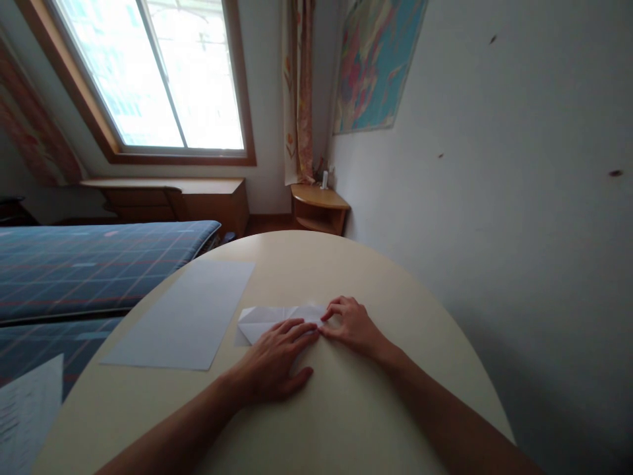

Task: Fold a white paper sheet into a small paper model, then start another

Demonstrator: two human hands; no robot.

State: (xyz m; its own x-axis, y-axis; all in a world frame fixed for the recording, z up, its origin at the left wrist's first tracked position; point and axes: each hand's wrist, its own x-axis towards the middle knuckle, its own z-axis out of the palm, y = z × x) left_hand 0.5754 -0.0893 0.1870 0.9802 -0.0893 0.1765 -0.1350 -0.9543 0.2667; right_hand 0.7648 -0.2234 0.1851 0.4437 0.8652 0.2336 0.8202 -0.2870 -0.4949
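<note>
A folded sheet of white paper (262,320) with several creases lies on the round cream table (341,264). My left hand (279,356) rests flat across its near side, fingers stretched out and thumb apart, hiding part of the paper. At the paper's right end, my right hand (349,326) pinches the edge between thumb and forefinger. The fingertips of both hands almost meet there. A flat white sheet (185,320) lies on the table to the left of the folded paper.
Beyond the table's left edge is a blue plaid mattress (99,270), with a printed page (32,412) near the lower left corner. A wall (494,231) stands close on the right. Behind the table are a small corner shelf (319,196) and a desk (212,187) below the window.
</note>
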